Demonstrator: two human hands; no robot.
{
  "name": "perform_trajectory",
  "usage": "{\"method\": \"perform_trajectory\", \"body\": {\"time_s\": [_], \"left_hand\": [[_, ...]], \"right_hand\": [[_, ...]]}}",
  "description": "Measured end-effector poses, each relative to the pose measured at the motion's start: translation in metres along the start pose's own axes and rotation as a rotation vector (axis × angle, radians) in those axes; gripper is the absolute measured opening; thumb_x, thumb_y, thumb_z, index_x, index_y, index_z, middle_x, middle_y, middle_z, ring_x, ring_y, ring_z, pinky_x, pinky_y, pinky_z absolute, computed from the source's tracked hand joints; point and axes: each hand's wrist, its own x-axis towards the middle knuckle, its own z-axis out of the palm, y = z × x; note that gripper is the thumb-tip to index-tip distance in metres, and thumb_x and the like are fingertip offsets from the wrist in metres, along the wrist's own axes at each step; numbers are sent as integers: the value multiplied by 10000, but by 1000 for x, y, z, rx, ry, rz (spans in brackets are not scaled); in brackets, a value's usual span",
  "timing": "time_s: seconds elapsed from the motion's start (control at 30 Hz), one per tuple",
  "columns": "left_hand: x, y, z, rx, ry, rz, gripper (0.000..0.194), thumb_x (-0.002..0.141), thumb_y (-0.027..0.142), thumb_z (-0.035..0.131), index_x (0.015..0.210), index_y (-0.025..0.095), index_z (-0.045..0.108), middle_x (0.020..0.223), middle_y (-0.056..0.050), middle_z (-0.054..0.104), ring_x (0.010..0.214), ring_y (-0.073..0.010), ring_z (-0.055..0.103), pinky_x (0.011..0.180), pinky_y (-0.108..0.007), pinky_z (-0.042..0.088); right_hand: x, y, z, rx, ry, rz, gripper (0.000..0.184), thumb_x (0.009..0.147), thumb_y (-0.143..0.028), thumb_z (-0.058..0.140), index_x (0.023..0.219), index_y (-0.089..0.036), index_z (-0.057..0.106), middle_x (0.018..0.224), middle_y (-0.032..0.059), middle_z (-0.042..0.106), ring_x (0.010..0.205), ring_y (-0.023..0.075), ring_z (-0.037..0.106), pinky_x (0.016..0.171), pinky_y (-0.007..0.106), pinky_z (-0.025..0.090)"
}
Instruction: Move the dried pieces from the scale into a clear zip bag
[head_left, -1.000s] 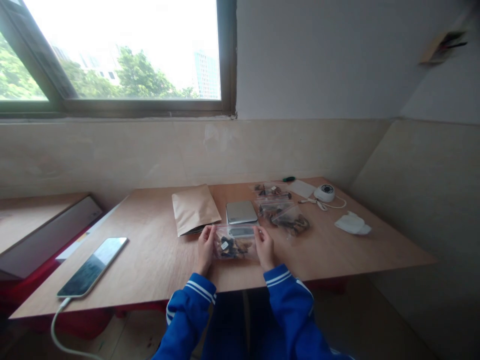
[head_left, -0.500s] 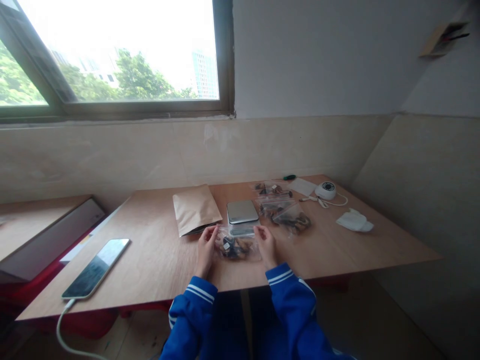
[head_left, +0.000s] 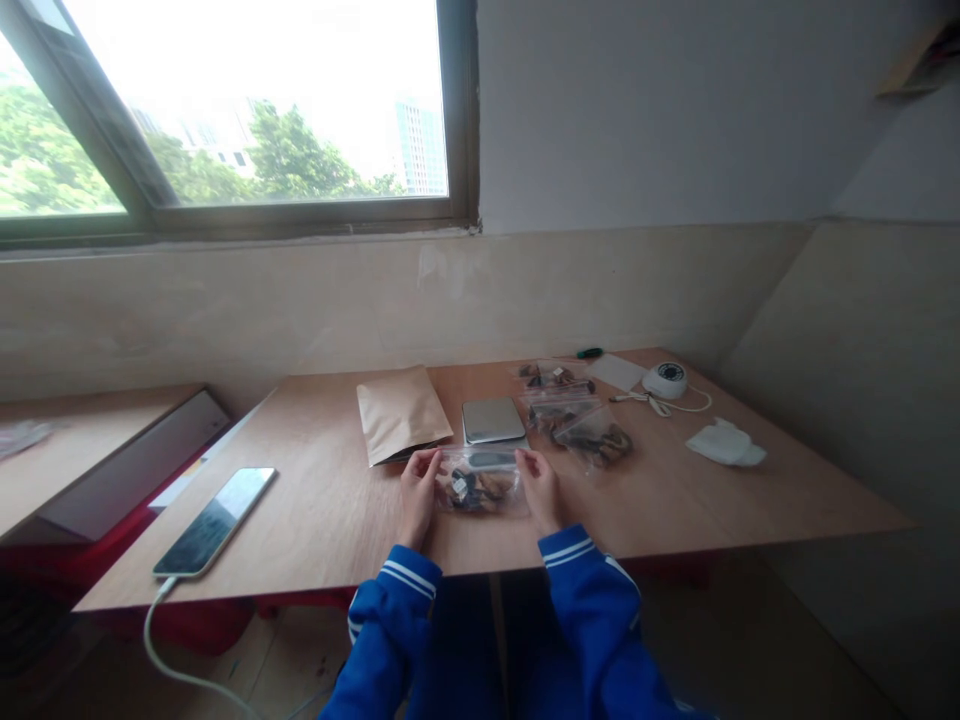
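A clear zip bag (head_left: pixel 487 490) with dark and brown dried pieces and a small white label stands between my hands near the table's front edge. My left hand (head_left: pixel 420 490) pinches its upper left corner, fingers closed. At the upper right corner, my right hand (head_left: pixel 538 487) pinches it in the same way. Just behind the bag is a small scale (head_left: pixel 493 420) with a metal plate; the bag's top edge overlaps its display in view. Left of the scale lies a brown paper pouch (head_left: pixel 403 413), its dark mouth towards me.
Several filled zip bags (head_left: pixel 592 437) lie right of the scale. Farther right are a white dome camera (head_left: pixel 664 380) with cable, a crumpled white tissue (head_left: pixel 726 442), a white card (head_left: pixel 617 373) and a green object (head_left: pixel 590 353). A charging phone (head_left: pixel 215 523) lies at the left.
The view has turned slightly left, so everything sits a little farther right. Both hands still hold the bag's top corners; the bag looks a little more stretched out between them.
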Motion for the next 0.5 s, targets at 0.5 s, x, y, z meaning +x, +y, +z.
{"method": "perform_trajectory", "body": {"time_s": [0.5], "left_hand": [[0,-2,0,0,-35,4,396,723,534,648,836,165,557,669,26,557,521,-77,501,456,-182,387]], "right_hand": [[0,-7,-2,81,21,-7,420,788,-570,571,861,-162,635,726,53,676,687,204,626,654,309,492]]}}
